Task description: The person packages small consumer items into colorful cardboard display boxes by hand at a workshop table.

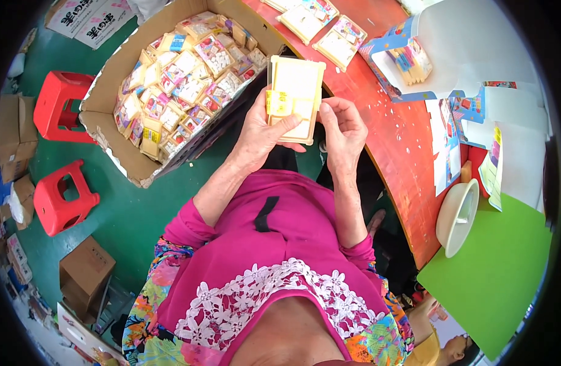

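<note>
A green floor runs under a curved red worktop (408, 165) strewn with flat printed cartons, a white bowl (457, 216) and a green sheet (494, 274); two red stools (61, 110) stand off to the left. Beside the knees sits a large cardboard box (110, 79) heaped with small packets. The left hand (262, 131) is closed around a pale yellow plastic tray (294, 97), thumb pressing a yellow label on its face, holding it up between box and worktop. The right hand (341, 131) meets the tray's lower right edge, fingers pinched narrowly there; what they pinch I cannot tell. The step looks like fitting or checking the tray's contents; the next move seems to call for a steady left hold while the right fingers work at that edge.
</note>
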Demonstrator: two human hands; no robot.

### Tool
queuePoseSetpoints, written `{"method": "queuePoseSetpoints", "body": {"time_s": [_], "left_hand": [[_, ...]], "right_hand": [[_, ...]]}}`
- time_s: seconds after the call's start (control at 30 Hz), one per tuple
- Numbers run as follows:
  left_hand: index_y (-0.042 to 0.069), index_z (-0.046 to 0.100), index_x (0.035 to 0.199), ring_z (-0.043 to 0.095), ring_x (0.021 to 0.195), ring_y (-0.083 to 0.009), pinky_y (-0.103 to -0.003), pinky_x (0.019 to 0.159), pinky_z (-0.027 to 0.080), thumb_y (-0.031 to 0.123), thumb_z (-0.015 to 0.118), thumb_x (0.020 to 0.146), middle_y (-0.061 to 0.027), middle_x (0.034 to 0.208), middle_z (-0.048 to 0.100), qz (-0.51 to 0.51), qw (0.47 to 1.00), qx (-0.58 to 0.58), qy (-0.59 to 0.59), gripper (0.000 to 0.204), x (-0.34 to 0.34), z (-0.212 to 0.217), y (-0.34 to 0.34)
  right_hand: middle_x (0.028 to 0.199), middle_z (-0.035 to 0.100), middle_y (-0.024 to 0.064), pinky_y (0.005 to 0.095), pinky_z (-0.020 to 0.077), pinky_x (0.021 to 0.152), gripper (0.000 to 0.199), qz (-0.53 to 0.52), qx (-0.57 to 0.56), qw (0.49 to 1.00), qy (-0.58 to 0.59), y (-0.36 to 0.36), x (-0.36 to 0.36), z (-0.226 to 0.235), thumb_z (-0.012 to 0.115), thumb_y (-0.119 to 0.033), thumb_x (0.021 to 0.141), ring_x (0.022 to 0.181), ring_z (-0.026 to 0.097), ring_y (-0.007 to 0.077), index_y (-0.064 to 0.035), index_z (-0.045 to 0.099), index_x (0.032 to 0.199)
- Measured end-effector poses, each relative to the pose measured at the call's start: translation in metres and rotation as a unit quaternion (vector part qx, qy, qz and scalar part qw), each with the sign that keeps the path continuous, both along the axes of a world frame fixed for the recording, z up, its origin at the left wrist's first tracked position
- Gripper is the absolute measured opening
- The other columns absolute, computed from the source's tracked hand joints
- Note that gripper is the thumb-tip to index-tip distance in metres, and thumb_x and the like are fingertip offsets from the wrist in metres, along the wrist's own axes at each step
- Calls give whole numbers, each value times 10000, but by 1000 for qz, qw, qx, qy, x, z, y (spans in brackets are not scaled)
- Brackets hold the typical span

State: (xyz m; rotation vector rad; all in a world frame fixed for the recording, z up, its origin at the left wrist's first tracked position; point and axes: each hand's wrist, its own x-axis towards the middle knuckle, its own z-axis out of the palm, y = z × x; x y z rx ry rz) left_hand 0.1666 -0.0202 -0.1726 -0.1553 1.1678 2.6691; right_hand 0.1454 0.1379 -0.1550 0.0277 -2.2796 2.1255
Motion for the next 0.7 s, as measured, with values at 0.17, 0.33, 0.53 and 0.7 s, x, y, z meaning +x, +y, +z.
{"method": "queuePoseSetpoints", "body": {"time_s": [0.17, 0.33, 0.53, 0.7], "left_hand": [[73, 334, 1390, 683, 948, -211, -336, 615, 643, 55, 664, 896, -113, 1166, 609, -4, 1000, -11, 1, 595, 2, -6, -1], [68, 347, 1383, 679, 956, -207, -341, 631, 643, 48, 666, 892, -111, 1174, 604, -1, 1000, -17, 20, 585, 6, -13, -2], [62, 362, 1371, 654, 1026, -196, -357, 709, 639, 15, 665, 884, -89, 1205, 587, 15, 1000, 0, 21, 575, 7, -19, -2], [70, 395, 1341, 650, 1058, -224, -426, 880, 597, -33, 668, 865, -86, 1213, 599, 23, 999, 45, 6, 559, 6, -25, -4]], "right_hand": [[933, 661, 52, 260, 522, 761, 175, 13, -56, 998, -32, 0, 0, 3, 653, -59, 924, 842, 628, 110, 26, 618, 1072], [929, 665, 57, 268, 534, 735, 177, 19, -4, 999, -29, 0, -1, 0, 659, -65, 920, 812, 640, 114, 28, 629, 1068], [890, 682, 58, 250, 534, 699, 174, 25, -40, 996, -73, 5, -4, -1, 658, -74, 922, 756, 651, 114, 24, 642, 1065], [855, 692, 64, 241, 536, 675, 166, 6, -39, 996, -86, 10, -3, -5, 638, -89, 935, 706, 661, 119, 14, 644, 1065]]}}
